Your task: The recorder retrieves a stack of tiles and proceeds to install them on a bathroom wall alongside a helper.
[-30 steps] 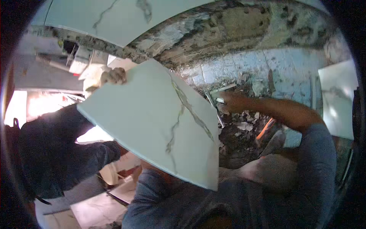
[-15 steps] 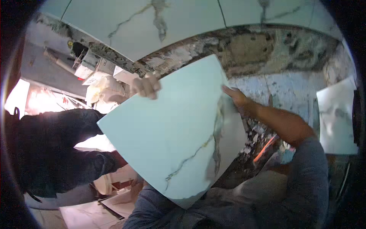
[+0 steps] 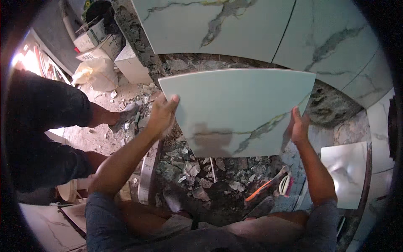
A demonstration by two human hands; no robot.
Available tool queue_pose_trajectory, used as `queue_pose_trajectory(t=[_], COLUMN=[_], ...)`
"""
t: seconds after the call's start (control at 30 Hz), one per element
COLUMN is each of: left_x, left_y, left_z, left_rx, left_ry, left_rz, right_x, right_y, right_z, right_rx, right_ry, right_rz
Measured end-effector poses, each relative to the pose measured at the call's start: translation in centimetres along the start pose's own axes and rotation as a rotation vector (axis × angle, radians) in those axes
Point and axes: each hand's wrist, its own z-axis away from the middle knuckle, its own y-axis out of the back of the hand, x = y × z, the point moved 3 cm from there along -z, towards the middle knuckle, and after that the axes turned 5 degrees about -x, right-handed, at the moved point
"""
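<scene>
A large glossy white tile (image 3: pixel 235 105) with grey and gold marbled veins is held up in front of me, its top edge just below the bottom edge of the wall tiles (image 3: pixel 189 29). My left hand (image 3: pixel 163 112) grips its left edge, thumb on the glazed face. The opposite edge is clasped by my right hand (image 3: pixel 299 126), thumb in front and fingers mostly behind. A dark reflection shows low on the tile. Between the wall tiles and the held one runs a strip of rough, bare wall (image 3: pixel 331 105).
Broken rubble (image 3: pixel 201 180) covers the floor below, with an orange-handled hammer (image 3: pixel 266 185) and a brush (image 3: pixel 285 185) on it. Another tile (image 3: pixel 346 174) leans at the right. Another person's legs (image 3: pixel 50 101) stand at the left, near cardboard boxes (image 3: pixel 107 48) and a pale sack (image 3: pixel 96 74).
The tile has turned from a diagonal tilt to nearly level, its long edge now on top. My left hand moved from the upper edge to the left side; my right hand shifted lower right.
</scene>
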Motion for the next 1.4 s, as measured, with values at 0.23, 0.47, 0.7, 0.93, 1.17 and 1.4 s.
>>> queue_pose_trajectory(t=[0.23, 0.47, 0.7, 0.93, 1.17, 1.4], left_x=[-1.6, -1.1, -4.3, -7.1, -7.8, -6.5], left_y=[7.9, 10.5, 11.6, 12.1, 12.6, 11.5], left_z=[-9.7, -13.5, -14.3, -15.9, -17.0, -16.6], left_rx=[0.032, 0.113, 0.151, 0.220, 0.403, 0.549], left_ry=[-0.167, -0.261, -0.272, -0.273, -0.246, -0.157], left_rz=[0.210, 0.220, 0.309, 0.338, 0.274, 0.154], right_x=[2.5, 4.1, 5.5, 8.1, 7.9, 8.5], right_y=[-6.4, -12.1, -13.3, -12.6, -13.5, -13.8], right_z=[-4.0, -5.3, -5.9, -8.1, -8.9, -9.6], right_rx=[-0.080, -0.130, -0.162, -0.217, -0.203, -0.186], right_ry=[0.025, 0.143, 0.143, 0.048, -0.025, 0.031], right_rz=[0.447, 0.432, 0.374, 0.474, 0.460, 0.456])
